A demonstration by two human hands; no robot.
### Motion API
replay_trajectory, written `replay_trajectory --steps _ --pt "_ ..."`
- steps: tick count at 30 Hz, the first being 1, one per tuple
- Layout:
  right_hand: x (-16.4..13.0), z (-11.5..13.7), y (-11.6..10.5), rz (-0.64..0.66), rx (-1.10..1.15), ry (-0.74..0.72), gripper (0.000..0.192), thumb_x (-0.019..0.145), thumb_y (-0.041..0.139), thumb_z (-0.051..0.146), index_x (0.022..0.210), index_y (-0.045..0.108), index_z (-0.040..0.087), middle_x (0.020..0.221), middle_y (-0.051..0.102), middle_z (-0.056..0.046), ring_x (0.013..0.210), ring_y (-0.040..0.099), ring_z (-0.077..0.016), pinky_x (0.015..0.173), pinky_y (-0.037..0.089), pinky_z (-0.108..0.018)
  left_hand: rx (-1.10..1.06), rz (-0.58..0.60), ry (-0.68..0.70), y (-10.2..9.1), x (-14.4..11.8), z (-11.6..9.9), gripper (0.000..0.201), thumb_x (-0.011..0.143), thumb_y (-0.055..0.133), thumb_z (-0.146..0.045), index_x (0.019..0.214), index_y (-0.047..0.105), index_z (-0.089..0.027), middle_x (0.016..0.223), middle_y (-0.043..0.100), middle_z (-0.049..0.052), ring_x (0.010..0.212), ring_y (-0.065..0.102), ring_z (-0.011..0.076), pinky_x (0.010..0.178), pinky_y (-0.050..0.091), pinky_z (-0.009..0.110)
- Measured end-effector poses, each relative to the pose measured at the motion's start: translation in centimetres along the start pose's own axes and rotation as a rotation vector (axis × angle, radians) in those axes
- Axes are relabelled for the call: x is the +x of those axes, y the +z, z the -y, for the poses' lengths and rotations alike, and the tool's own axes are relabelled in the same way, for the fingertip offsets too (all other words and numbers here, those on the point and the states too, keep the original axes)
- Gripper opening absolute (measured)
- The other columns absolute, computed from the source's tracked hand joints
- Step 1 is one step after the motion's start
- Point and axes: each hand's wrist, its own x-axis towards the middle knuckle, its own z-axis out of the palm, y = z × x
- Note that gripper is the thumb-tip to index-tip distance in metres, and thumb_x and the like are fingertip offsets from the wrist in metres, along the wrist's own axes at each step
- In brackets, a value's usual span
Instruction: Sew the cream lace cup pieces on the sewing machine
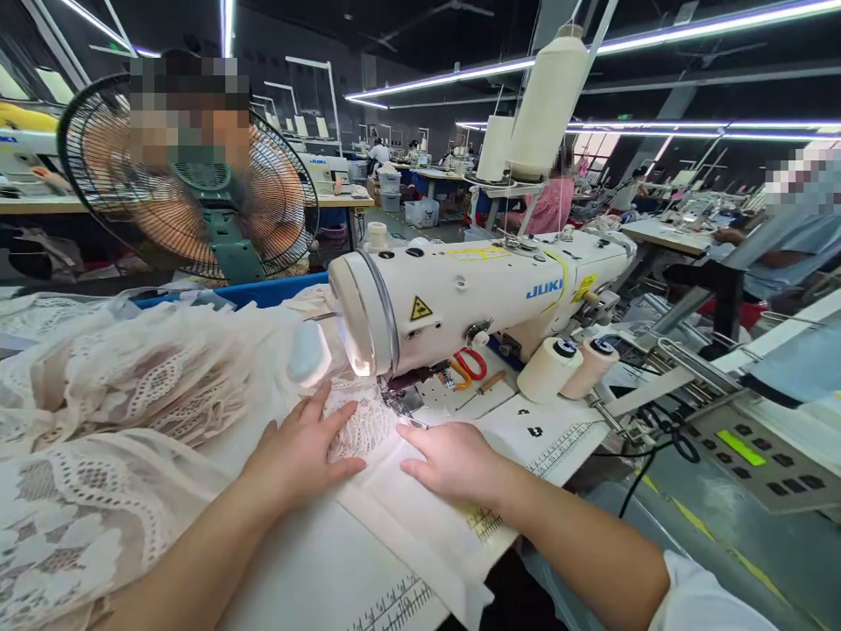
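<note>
Left hand (295, 456) lies spread, ungripping, on lace (363, 421); whether the right hand (455, 460) pinches white cloth (420, 535) is unclear. Light, even guiding should help.

Two bare hands are at work, one left hand (299, 447) and one right hand (456, 460). There is one JUKI sewing machine (460, 294) close by, bearing one warning triangle (420, 308). Two thread cones stand on the tabletop, one cream cone (547, 372) and one peach cone (590, 370); two more stand above, one large cone (548, 101) and one smaller cone (494, 151). One caged fan (203, 175) and one control panel (766, 473) with one lit display (741, 447) complete the near things.
</note>
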Motion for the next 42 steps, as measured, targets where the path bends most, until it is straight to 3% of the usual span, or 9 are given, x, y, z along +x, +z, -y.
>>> replay_trajectory --steps 5,12,19,25,36,39,42 --pt "0.2 0.5 0.0 0.05 -0.075 0.031 0.059 0.092 0.036 0.048 0.145 0.035 0.022 0.09 0.072 -0.011 0.089 0.066 -0.0316 0.065 0.046 -0.036 -0.034 -0.033 -0.002 0.1 0.7 0.8 0.074 0.079 0.052 -0.054 0.144 0.035 -0.023 0.158 0.006 0.014 0.138 0.028 0.0357 0.107 0.033 0.05" --pt "-0.2 -0.1 0.9 -0.033 -0.013 -0.008 0.052 0.092 0.041 0.047 0.138 0.046 0.024 0.098 0.071 -0.009 0.095 0.065 -0.028 0.072 0.046 -0.035 -0.023 -0.067 -0.031 0.0 1.2 1.1 0.071 0.082 0.049 -0.049 0.145 0.032 -0.023 0.154 0.023 0.013 0.137 0.031 0.0327 0.108 0.033 0.044" --pt "-0.3 -0.6 1.5 -0.077 0.023 0.002 0.05 0.091 0.043 0.047 0.135 0.051 0.026 0.096 0.072 -0.008 0.093 0.065 -0.0274 0.07 0.044 -0.034 -0.071 -0.132 -0.012 0.4 1.6 1.5 0.07 0.082 0.048 -0.047 0.145 0.033 -0.021 0.15 0.031 0.014 0.134 0.035 0.0348 0.107 0.035 0.042" --pt "-0.4 -0.9 1.9 -0.147 0.066 0.006 0.048 0.089 0.044 0.045 0.132 0.054 0.028 0.09 0.072 -0.006 0.088 0.066 -0.025 0.068 0.043 -0.032 -0.118 -0.117 -0.05 0.1 1.3 1.3 0.07 0.083 0.047 -0.045 0.146 0.031 -0.02 0.145 0.038 0.014 0.136 0.032 0.0346 0.106 0.036 0.042" --pt "-0.7 -0.2 2.1 -0.16 0.134 0.017 0.045 0.085 0.046 0.037 0.125 0.062 0.023 0.088 0.073 -0.007 0.08 0.067 -0.0259 0.07 0.047 -0.034 -0.196 -0.19 -0.052 -0.2 0.5 1.2 0.067 0.081 0.057 -0.034 0.143 0.037 -0.021 0.154 0.026 0.013 0.137 0.032 0.0309 0.109 0.032 0.04" --pt "-0.4 -0.6 2.9 -0.196 0.179 -0.005 0.046 0.085 0.043 0.037 0.123 0.064 0.021 0.09 0.073 -0.008 0.084 0.067 -0.0277 0.072 0.05 -0.037 -0.241 -0.195 -0.065 -0.1 -0.1 1.2 0.069 0.079 0.061 -0.031 0.143 0.036 -0.023 0.154 0.025 0.013 0.137 0.033 0.0319 0.11 0.031 0.044" --pt "-0.1 -1.6 4.0 -0.207 0.206 -0.056 0.046 0.086 0.042 0.039 0.119 0.066 0.019 0.079 0.073 -0.008 0.073 0.067 -0.0264 0.067 0.053 -0.037 -0.337 -0.215 -0.054 0.4 -0.3 1.3 0.075 0.074 0.068 -0.031 0.142 0.038 -0.024 0.155 0.021 0.013 0.137 0.032 0.0349 0.11 0.028 0.05"
